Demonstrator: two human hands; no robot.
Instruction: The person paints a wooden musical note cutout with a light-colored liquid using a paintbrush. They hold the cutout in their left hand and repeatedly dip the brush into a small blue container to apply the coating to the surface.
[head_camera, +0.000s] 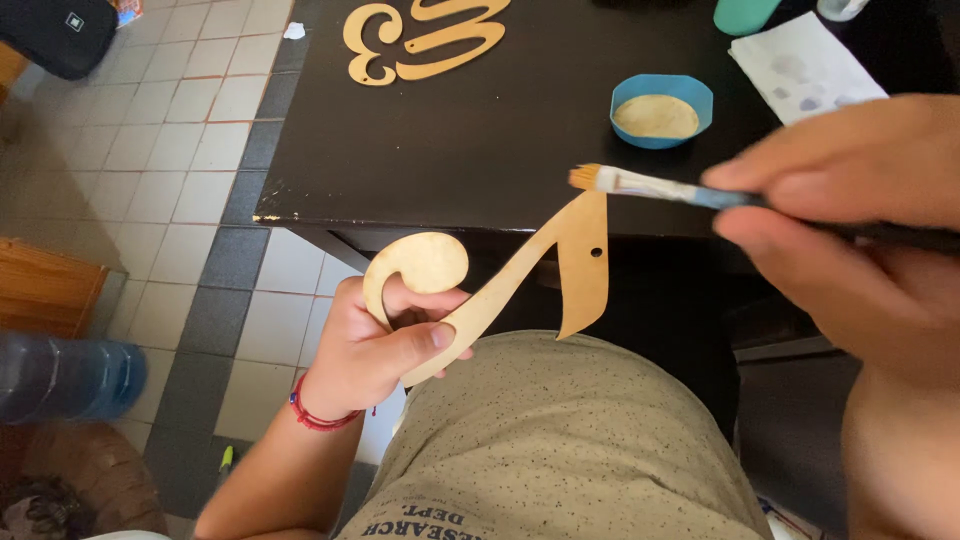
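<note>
Head view shows the left hand (375, 345) with its grip clamped on a wooden cutout (480, 295), held in the air just off the near edge of the black worktop (480, 130). The right hand (850, 230) pinches a paintbrush (650, 187), bristles touching the cutout's top corner. Held only at its curled end, the cutout could likely twist under brush pressure, and paint might drip onto the person's shirt (560, 440) below.

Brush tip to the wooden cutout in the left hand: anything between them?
Nothing visible. The right hand holds the brush, whose bristles sit right at the top edge of the wooden cutout that the left hand grips by its lower stem. The blue bowl sits behind on the black table, off that path.
</note>
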